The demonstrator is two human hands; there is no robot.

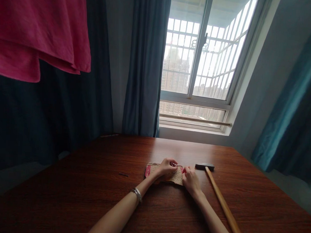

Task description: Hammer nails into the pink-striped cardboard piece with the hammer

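Note:
A flat beige piece with dark dots and pink patches [177, 178] lies on the table in front of me; it looks like patterned cloth, but I cannot tell its kind for sure. Over its upper middle, my left hand [166, 167] is closed, with a short string of small white beads [174, 164] at its fingertips. My right hand [191, 179] rests at the piece's right end, fingers curled and pinched beside a pink patch. What those right fingers hold, if anything, is too small to make out. A silvery bracelet [137, 194] circles my left wrist.
To the right lies a hammer [222, 202] with a dark head and long wooden handle. A small, thin dark object [123, 174] is on the brown wooden table [90, 196] at left. Behind are curtains [147, 61] and a barred window; a pink cloth [46, 29] hangs upper left.

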